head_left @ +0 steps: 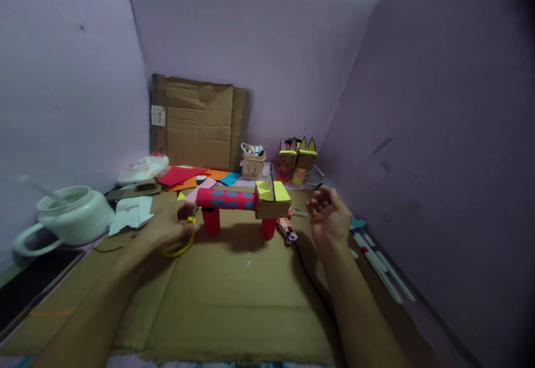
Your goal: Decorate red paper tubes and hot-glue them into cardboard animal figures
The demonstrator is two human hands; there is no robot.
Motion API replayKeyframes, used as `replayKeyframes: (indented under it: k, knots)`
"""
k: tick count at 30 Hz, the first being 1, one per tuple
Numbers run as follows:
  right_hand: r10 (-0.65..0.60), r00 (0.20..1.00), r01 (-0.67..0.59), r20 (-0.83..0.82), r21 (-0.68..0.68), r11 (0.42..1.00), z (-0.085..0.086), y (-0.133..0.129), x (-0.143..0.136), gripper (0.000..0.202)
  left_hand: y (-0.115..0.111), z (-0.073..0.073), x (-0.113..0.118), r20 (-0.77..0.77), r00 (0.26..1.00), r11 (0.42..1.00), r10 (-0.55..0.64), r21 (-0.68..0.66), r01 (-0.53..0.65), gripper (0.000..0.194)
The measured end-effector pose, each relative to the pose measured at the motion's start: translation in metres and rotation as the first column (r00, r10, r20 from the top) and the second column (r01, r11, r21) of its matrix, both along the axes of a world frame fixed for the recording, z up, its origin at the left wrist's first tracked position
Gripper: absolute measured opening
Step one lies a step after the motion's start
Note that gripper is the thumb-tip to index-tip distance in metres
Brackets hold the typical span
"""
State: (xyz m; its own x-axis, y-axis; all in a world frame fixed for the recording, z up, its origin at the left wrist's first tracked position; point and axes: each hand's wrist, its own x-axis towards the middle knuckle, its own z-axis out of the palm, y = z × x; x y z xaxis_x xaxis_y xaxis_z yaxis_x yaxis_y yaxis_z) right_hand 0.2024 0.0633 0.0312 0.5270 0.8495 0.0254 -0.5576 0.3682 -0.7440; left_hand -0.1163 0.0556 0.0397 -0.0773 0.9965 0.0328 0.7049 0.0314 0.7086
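A red paper tube with blue spots (pixel 228 199) lies level on two upright red tubes, one near each end. Its right end meets a small cardboard box (pixel 272 208) with a yellow top and a cardboard piece standing up from it. My left hand (pixel 173 226) is beside the tube's left end, fingers apart, above a yellow ring-shaped item (pixel 179 248). To the right of the box, my right hand (pixel 328 214) is raised with its palm turned inward and fingers loosely curled, apart from the box. Nothing shows in either hand.
A glue gun (pixel 286 231) with a dark cord lies behind the box. White markers (pixel 378 267) line the right side. At left are a white pot (pixel 73 217) and a dark flat device (pixel 33 284). Coloured paper, a basket (pixel 253 164) and cardboard figures (pixel 306 159) stand behind.
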Motion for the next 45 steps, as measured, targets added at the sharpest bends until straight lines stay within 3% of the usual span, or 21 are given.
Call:
replayKeyframes:
  k: [4, 10, 13, 16, 20, 24, 30, 45]
  knots:
    - [0.156, 0.971, -0.173, 0.183, 0.081, 0.982, 0.000, -0.004, -0.016, 0.041, 0.000, -0.007, 0.007, 0.076, 0.994, 0.996, -0.084, 0.020, 0.083, 0.055]
    - [0.313, 0.809, -0.400, 0.498, 0.076, 0.913, -0.019, 0.000, -0.028, 0.087, 0.000, -0.015, 0.015, 0.240, 0.952, 0.980, -0.190, 0.109, 0.168, 0.072]
    - [0.299, 0.730, -0.385, 0.615, 0.009, 0.923, -0.021, -0.001, -0.029, 0.099, -0.001, -0.015, 0.020, 0.365, 0.915, 0.985, -0.172, 0.071, 0.157, 0.069]
    - [0.245, 0.674, -0.302, 0.696, -0.044, 0.952, -0.018, -0.004, -0.031, 0.098, -0.001, -0.020, 0.023, 0.481, 0.863, 0.987, -0.153, 0.037, 0.155, 0.062]
    - [0.261, 0.686, -0.266, 0.679, -0.100, 0.959, -0.014, -0.006, -0.036, 0.094, 0.004, -0.032, 0.023, 0.535, 0.823, 0.979, -0.193, 0.052, 0.196, 0.057]
    - [0.301, 0.751, -0.290, 0.588, -0.115, 0.950, -0.013, -0.006, -0.040, 0.091, 0.007, -0.039, 0.021, 0.510, 0.836, 0.977, -0.203, 0.056, 0.204, 0.054]
    - [0.315, 0.796, -0.305, 0.517, -0.107, 0.946, -0.016, -0.003, -0.039, 0.092, 0.008, -0.039, 0.020, 0.469, 0.861, 0.980, -0.196, 0.062, 0.189, 0.045]
    - [0.352, 0.767, -0.336, 0.537, -0.132, 0.933, -0.014, -0.004, -0.035, 0.100, 0.005, -0.037, 0.023, 0.362, 0.915, 0.983, -0.181, 0.101, 0.154, 0.033]
